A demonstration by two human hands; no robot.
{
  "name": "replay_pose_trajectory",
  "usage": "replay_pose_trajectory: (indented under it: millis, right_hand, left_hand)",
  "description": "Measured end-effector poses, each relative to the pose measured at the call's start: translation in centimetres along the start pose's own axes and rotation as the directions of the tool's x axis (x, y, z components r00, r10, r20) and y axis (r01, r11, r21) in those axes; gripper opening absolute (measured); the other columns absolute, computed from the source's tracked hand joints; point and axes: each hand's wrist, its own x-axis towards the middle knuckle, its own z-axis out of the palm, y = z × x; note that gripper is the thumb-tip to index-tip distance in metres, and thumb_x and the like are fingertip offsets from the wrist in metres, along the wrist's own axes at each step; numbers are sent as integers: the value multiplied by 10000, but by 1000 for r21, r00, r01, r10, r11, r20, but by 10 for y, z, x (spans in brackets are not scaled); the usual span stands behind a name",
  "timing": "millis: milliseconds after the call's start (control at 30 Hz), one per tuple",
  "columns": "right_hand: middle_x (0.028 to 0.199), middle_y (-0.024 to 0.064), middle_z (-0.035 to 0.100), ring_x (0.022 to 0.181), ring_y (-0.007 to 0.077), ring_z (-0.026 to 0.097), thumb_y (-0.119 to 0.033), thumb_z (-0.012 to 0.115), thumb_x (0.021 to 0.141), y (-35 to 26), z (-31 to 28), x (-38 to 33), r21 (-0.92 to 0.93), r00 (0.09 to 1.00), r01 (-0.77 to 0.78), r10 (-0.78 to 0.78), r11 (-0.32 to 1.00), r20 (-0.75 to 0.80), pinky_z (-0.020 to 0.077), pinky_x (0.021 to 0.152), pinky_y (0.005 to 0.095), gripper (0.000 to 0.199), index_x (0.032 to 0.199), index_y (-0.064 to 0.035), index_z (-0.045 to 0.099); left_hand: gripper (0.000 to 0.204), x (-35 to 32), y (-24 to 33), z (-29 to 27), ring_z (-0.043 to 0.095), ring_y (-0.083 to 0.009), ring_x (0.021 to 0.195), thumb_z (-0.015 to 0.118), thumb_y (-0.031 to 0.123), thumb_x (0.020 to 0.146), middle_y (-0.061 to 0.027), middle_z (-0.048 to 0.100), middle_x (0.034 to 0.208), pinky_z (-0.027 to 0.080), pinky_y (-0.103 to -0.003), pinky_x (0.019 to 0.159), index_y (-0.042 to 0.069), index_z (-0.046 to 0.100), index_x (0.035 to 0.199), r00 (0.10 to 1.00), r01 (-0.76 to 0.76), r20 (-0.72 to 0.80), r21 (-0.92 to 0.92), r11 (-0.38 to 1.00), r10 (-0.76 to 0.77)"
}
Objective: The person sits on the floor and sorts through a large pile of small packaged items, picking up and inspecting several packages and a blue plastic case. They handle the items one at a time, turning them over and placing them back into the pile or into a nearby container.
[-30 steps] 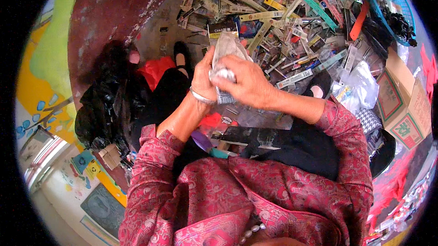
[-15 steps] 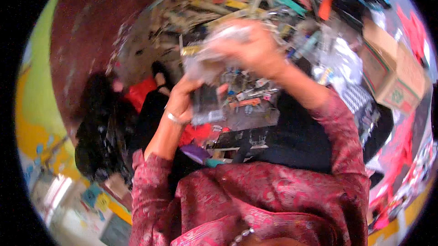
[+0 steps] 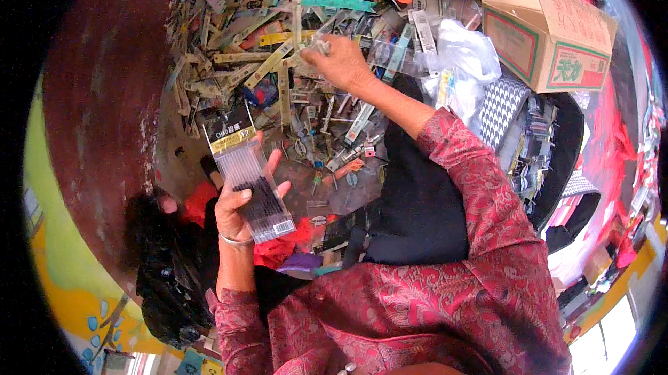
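My left hand [image 3: 233, 213] grips a flat clear packet [image 3: 256, 184] of thin dark-tipped sticks, perhaps pen refills. It has a black and gold top and a white label at its lower corner. The thumb lies across its front, with the fingers behind and past its right edge. Farther off, my right hand [image 3: 341, 63] is over a heap of plastic strips [image 3: 278, 62], its fingers curled together. Something pale and see-through shows at its fingertips, too unclear to name. Beyond the wrist, clear plastic film [image 3: 400, 58] lies on the heap.
An open cardboard box [image 3: 518, 48] stands at the far right, beside a white plastic bag [image 3: 463, 62]. Black cloth [image 3: 417, 201] covers my lap. Small loose parts [image 3: 351, 159] lie in front of me, and a black bag [image 3: 170, 277] is at the left.
My hands, together at the packet before, are now apart. The right one has moved out over the heap; the left keeps the packet, now lower and to the left. The view has shifted too.
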Motion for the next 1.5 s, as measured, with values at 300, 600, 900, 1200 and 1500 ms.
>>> replay_pose_trajectory:
  millis: [300,600,900,1200,1500]
  right_hand:
    - [944,196,537,922,347,518,-382,621,658,49,-17,21,-518,951,201,-40,831,305,446,742,449,464,971,-47,550]
    - [735,145,620,689,197,600,-371,539,775,-51,-49,-53,557,586,-190,-362,809,725,454,611,356,394,819,13,615]
    - [589,94,594,456,147,567,-231,518,803,-70,-110,-80,599,849,19,-329,801,414,430,456,282,282,774,39,595]
    - [544,42,579,471,79,512,-400,503,828,26,-278,-202,413,821,-61,281,909,-497,406,464,222,431,653,-31,643]
    - [623,-22,489,486,58,410,-245,572,823,153,-398,-378,693,501,-70,626,718,-598,308,420,188,230,817,-16,578]
  left_hand:
    - [719,19,-17,2,350,-316,1202,609,193,766,-169,260,1354,400,-424,918,44,187,1330,998,61,15,225,972,-66]
    - [356,20,-24,23,585,-215,822,462,207,881,-143,585,963,468,-301,719,-10,399,1156,979,-28,-124,697,716,160]
    - [401,13,-37,53,558,-158,787,573,252,815,-98,577,956,450,-270,669,-17,472,1094,991,-134,128,881,454,44]
    - [468,4,-40,63,509,-220,1043,513,215,854,-161,509,1137,410,-302,868,-31,361,1223,996,-56,89,782,621,-21]
    - [274,-7,-41,21,569,-169,864,482,109,862,-117,568,1013,461,-239,740,-22,446,1101,992,126,-97,767,629,-81]
